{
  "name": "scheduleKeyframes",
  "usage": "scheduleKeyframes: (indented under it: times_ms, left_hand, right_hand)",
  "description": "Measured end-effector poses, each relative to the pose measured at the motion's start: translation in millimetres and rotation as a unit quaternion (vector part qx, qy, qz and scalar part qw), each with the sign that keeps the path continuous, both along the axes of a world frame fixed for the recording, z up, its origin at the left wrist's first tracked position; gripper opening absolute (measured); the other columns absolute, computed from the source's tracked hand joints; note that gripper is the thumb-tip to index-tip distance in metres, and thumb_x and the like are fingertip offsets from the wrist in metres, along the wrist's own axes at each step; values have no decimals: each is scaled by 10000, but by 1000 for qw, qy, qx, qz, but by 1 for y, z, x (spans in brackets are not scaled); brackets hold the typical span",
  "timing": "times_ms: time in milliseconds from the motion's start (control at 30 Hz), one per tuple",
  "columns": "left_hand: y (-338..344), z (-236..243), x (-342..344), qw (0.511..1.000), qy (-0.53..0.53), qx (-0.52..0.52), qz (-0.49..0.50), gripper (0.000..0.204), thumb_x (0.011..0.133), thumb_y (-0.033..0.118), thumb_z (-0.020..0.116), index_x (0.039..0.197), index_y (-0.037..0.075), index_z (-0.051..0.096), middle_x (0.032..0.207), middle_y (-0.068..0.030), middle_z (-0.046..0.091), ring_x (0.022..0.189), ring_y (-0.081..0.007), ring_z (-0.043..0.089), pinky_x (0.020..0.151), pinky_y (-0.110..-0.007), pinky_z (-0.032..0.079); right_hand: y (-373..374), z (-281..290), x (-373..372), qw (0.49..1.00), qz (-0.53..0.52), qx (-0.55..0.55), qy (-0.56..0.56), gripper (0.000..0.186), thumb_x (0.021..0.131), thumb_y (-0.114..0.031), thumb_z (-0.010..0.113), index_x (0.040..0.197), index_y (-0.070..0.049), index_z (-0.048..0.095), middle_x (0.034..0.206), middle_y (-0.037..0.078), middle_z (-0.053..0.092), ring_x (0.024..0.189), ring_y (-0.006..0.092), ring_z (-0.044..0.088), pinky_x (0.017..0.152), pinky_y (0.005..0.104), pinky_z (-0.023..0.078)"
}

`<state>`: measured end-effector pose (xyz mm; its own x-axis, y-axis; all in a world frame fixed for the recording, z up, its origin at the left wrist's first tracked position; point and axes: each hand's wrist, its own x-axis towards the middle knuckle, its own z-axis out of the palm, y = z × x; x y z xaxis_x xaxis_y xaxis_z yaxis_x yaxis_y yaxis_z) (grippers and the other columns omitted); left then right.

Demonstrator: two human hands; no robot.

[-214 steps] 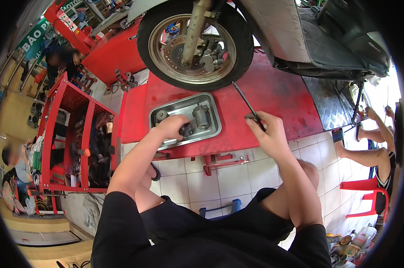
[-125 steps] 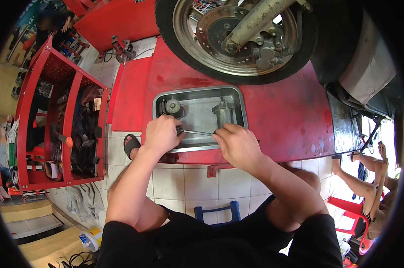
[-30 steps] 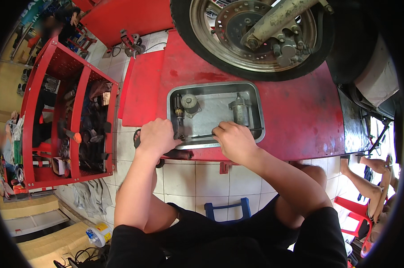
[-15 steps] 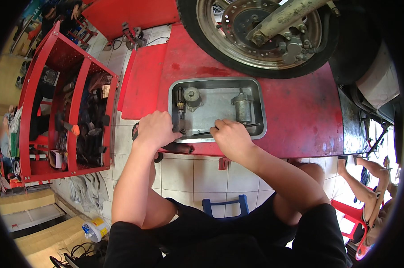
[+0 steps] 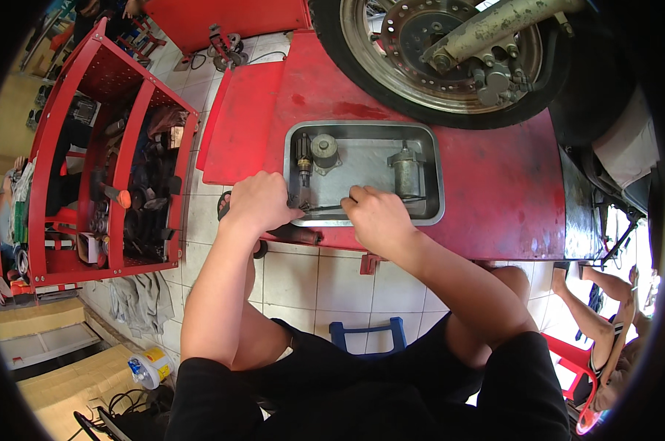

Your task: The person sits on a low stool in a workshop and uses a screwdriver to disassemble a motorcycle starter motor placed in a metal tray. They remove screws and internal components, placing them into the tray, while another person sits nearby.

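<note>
A steel tray [image 5: 365, 220] rests on the red bench [image 5: 501, 184]. It holds a dark shafted part [image 5: 303, 156], a round metal end piece [image 5: 325, 147] and a metal cylinder [image 5: 407, 175]. At its lower left corner my left hand [image 5: 255, 202] is closed round a small dark part [image 5: 301, 206], mostly hidden. My right hand [image 5: 380, 224] pinches a long thin dark rod [image 5: 329, 207], lying along the tray's near side toward my left hand. A dark tube [image 5: 295, 234] lies below the tray.
A scooter wheel [image 5: 380, 88] stands over the bench's back. At left is a red tool cart [image 5: 42, 213], behind it a person [image 5: 90, 15]. Another person's leg [image 5: 582, 309] shows at right by a red chair [image 5: 567, 353]. A blue stool [image 5: 336, 334] is between my legs.
The dark shafted part, in my left hand seven seconds ago, now lies in the tray. My right hand lowered the rod from raised to lying along the tray. Lately both hands barely moved.
</note>
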<state>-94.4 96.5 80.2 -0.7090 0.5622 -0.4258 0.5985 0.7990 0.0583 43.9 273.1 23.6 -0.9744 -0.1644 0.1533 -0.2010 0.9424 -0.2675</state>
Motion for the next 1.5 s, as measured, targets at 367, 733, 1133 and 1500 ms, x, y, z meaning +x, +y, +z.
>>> scheduleKeyframes:
  times_ms: [367, 733, 1133, 1500]
  left_hand:
    - [1, 0, -2, 994, 2, 109, -21, 357, 710, 325, 835, 875, 22, 746, 870, -172, 719, 827, -334, 699, 742, -418, 562]
    - [8, -19, -3, 930, 2, 355, -97, 317, 686, 198, 862, 860, -18, 709, 795, -138, 681, 727, -339, 656, 676, -390, 527]
    - [14, -23, -1, 922, 27, 373, -101, 243, 689, 128, 845, 851, 4, 714, 780, -108, 669, 705, -312, 653, 644, -380, 523]
    - [11, -26, -1, 923, 66, 354, -133, 228, 679, 128, 839, 843, 29, 716, 800, -89, 682, 719, -312, 662, 644, -388, 538]
  right_hand:
    - [24, 18, 2, 996, -71, 12, -45, 113, 728, 11, 618, 833, -15, 652, 861, 127, 610, 857, 336, 646, 723, 433, 546]
    - [28, 59, 17, 989, -117, -94, -10, 103, 916, -123, 602, 932, -22, 602, 831, 158, 647, 764, 364, 663, 688, 458, 538]
    - [24, 51, 21, 994, -81, -42, -61, 124, 925, -151, 595, 953, -36, 633, 807, 116, 653, 704, 347, 667, 609, 445, 523]
    - [23, 49, 20, 995, -74, -30, -67, 115, 919, -144, 604, 930, -40, 653, 803, 111, 648, 711, 340, 672, 614, 440, 529]
